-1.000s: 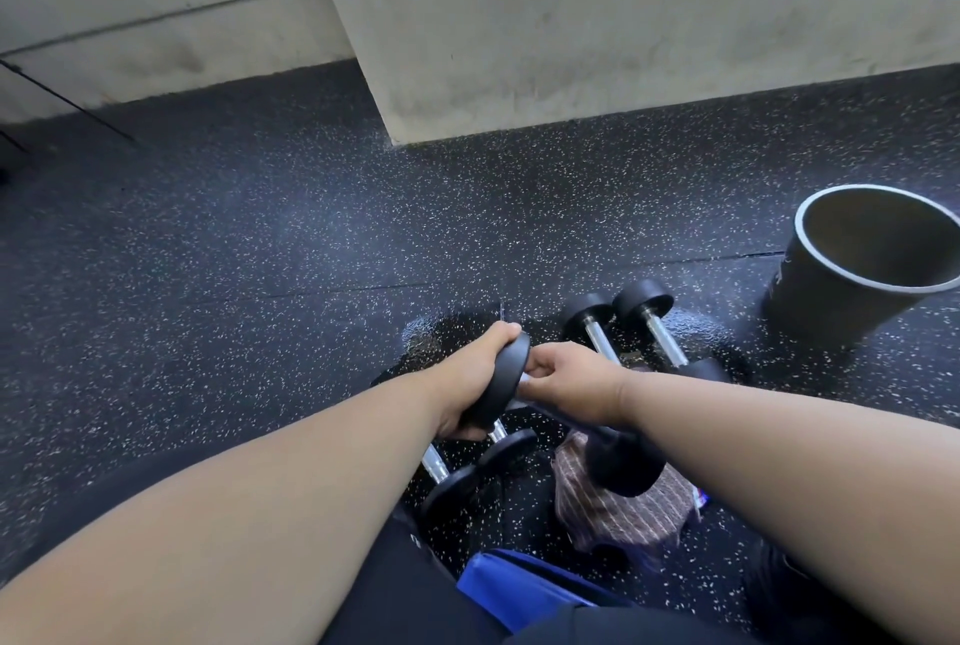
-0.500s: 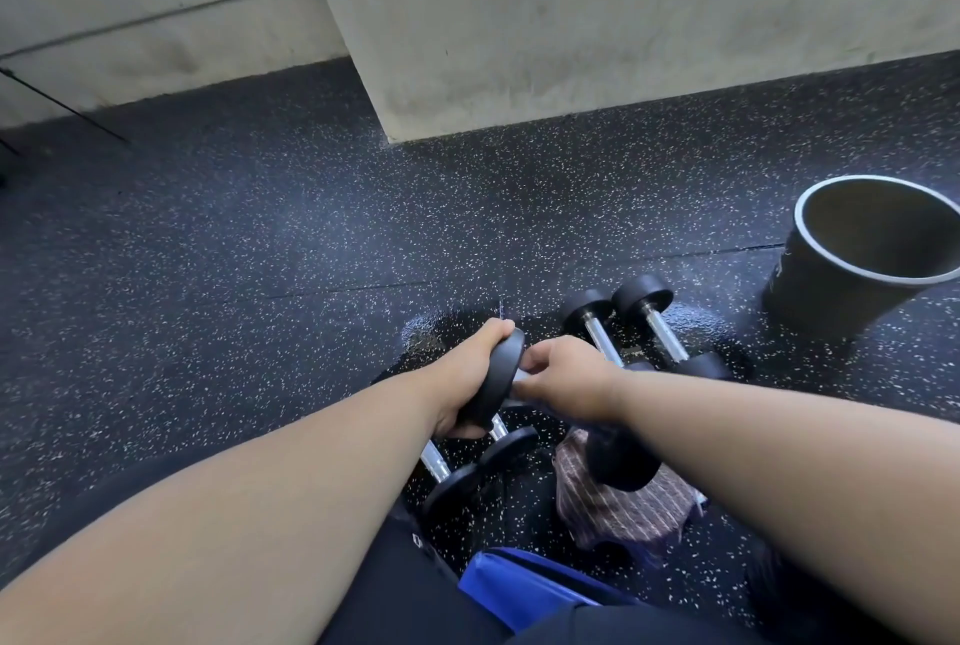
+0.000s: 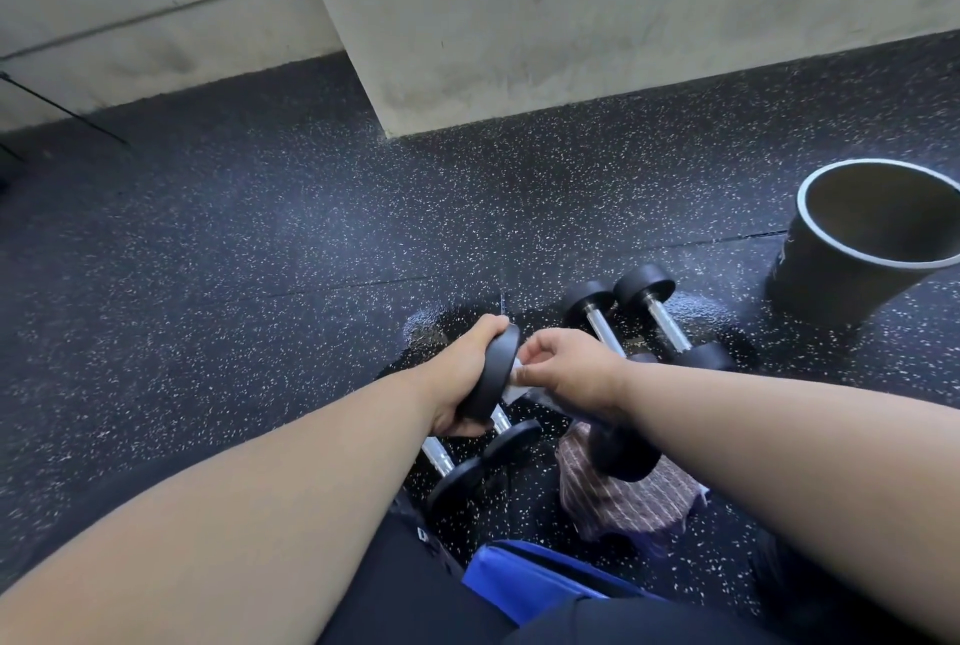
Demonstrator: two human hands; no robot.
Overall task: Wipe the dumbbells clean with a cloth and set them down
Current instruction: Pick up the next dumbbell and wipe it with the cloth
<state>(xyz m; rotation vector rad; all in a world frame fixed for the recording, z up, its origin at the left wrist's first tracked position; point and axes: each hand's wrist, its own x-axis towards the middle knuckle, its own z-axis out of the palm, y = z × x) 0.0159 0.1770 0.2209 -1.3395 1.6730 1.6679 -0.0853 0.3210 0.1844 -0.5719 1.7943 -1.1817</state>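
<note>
On dark speckled rubber floor (image 3: 218, 249), wet patch (image 3: 447, 322), pale concrete wall (image 3: 571, 21)

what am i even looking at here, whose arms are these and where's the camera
There is no machine here. The arms belong to a person who wears a camera on the head, so this single picture looks forward and down at their own hands.

The left hand grips one black end of a dumbbell, held up off the floor. The right hand is curled round its metal bar near that end.

On the speckled dark floor lie two more dumbbells side by side beyond the hands, and further ones under the left hand. A striped brown cloth lies below the held dumbbell. A dark bucket stands to the right, and something blue shows near the person's legs; I cannot tell what it is.
</note>
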